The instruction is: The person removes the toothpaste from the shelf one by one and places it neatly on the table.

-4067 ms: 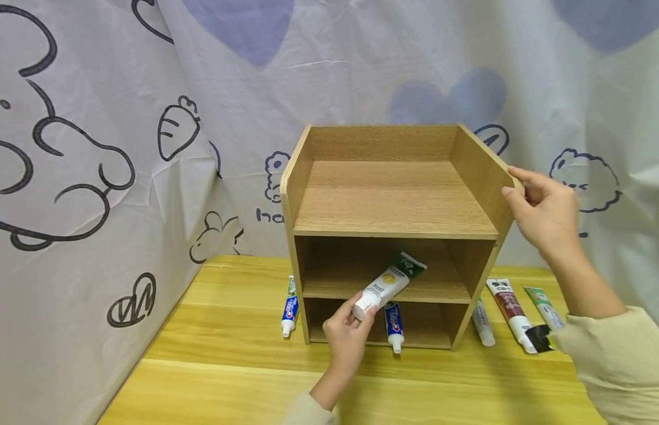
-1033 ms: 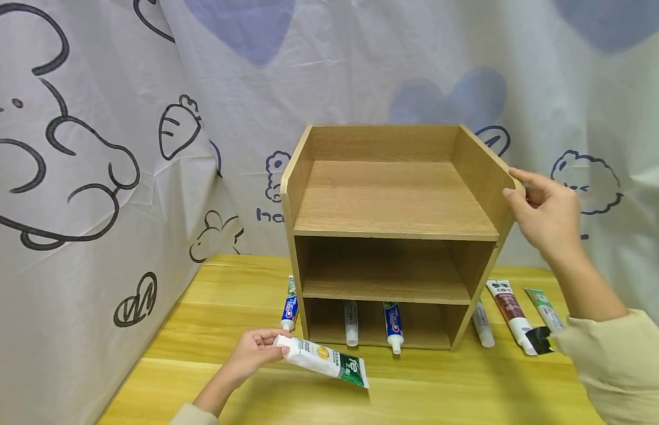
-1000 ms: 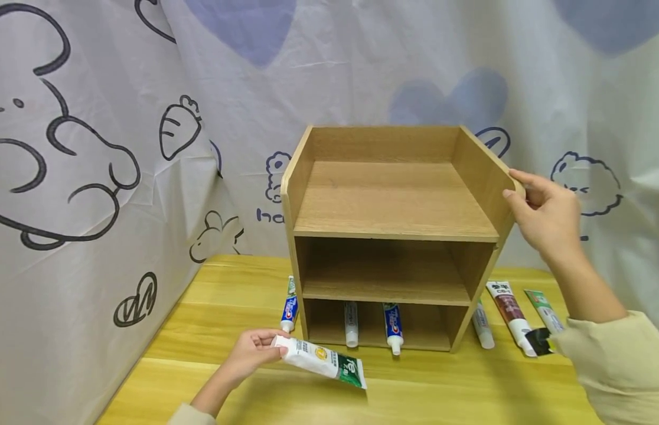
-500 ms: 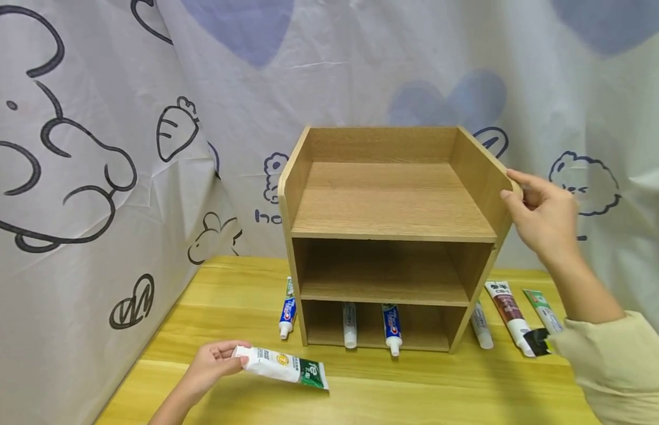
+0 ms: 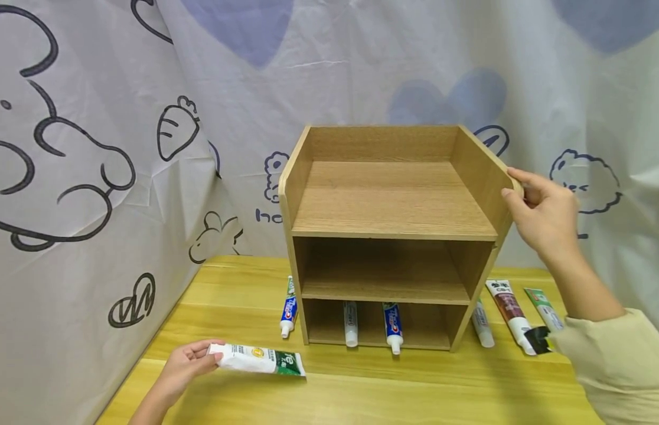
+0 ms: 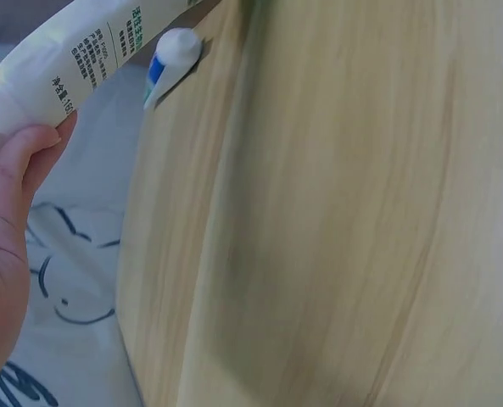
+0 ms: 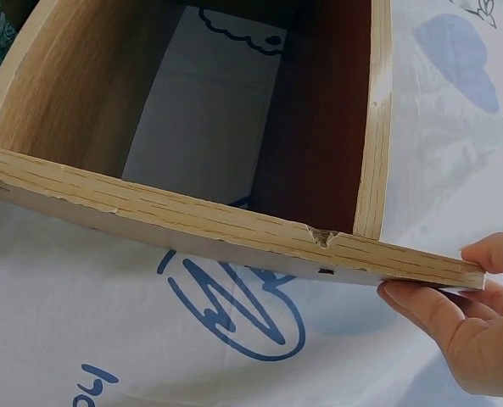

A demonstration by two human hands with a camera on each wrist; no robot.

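Observation:
My left hand (image 5: 183,369) pinches the cap end of a white and green toothpaste tube (image 5: 255,360), held low over the table's front left. The tube lies nearly level, its green end pointing right. In the left wrist view the thumb presses on the white tube (image 6: 73,64). My right hand (image 5: 547,215) grips the upper right side panel of a wooden shelf (image 5: 393,230); the right wrist view shows thumb and fingers on either side of the panel edge (image 7: 438,267). On the bottom level lie a grey-white tube (image 5: 351,324) and a blue toothpaste tube (image 5: 393,327), its cap sticking out.
Left of the shelf lies another blue toothpaste tube (image 5: 289,310). On its right are a white tube (image 5: 482,324), a maroon and white tube (image 5: 510,313) and a green and white tube (image 5: 544,307). A patterned cloth (image 5: 228,88) hangs behind the wooden table (image 5: 361,395).
The left hand has carried the white and green tube from before the shelf's middle level down and left over the table. The right hand has kept its grip on the shelf.

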